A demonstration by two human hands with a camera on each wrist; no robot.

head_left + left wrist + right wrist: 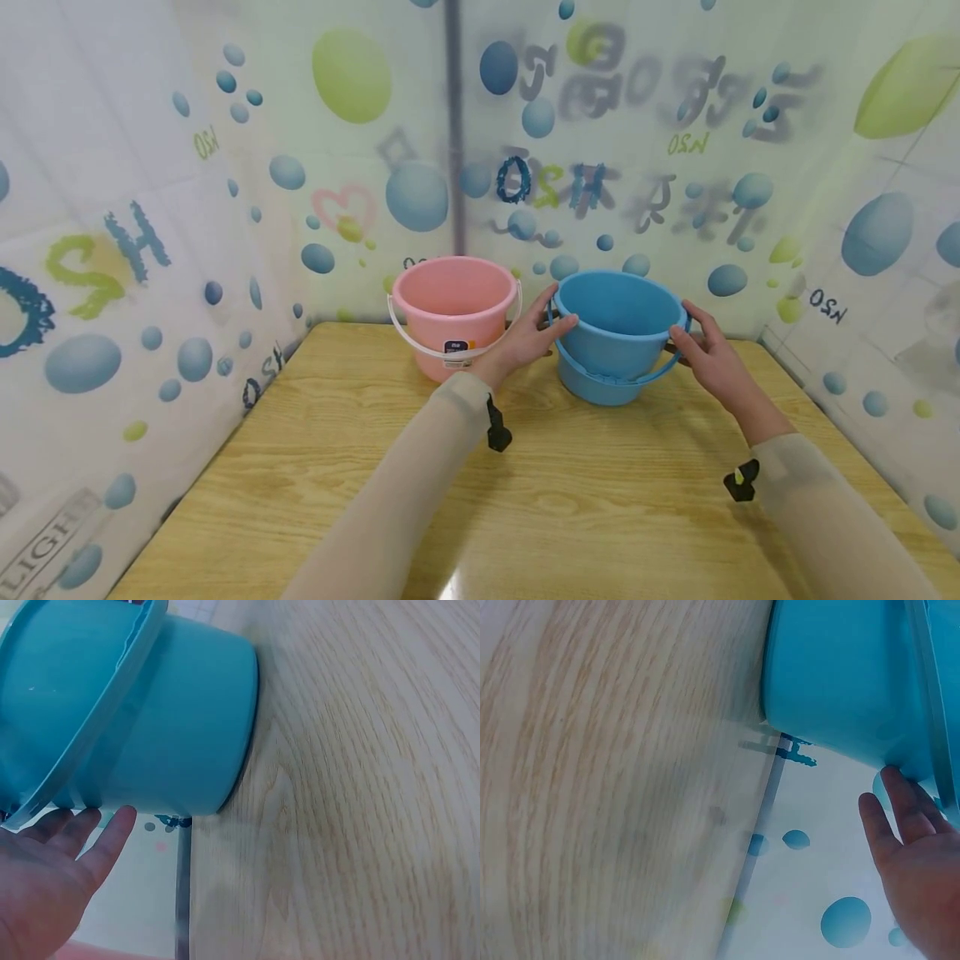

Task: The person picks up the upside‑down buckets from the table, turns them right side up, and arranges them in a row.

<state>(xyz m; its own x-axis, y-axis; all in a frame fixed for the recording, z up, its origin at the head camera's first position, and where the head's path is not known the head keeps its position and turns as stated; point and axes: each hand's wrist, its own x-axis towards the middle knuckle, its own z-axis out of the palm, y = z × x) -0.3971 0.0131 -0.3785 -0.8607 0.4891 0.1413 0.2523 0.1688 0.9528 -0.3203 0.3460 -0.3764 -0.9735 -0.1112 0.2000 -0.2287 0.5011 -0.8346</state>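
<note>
A blue plastic bucket [611,354] stands upright on the wooden table, its blue handle hanging down at the front. My left hand [525,337] holds its left side near the rim, thumb at the front and fingers reaching behind. On the opposite side, my right hand [712,358] grips it likewise, thumb by the handle joint. In the left wrist view, fingertips [124,817] touch the bucket wall below the rim. The right wrist view shows other fingertips [892,776] against the wall. Just left of the left hand stands a pink bucket [457,304] with a white handle.
The wooden table [322,450] reaches back to a patterned curtain [352,167] with blue and green dots, which also hangs at both sides. The pink bucket carries a dark label [456,346] on its front, and my left hand overlaps its right side in the head view.
</note>
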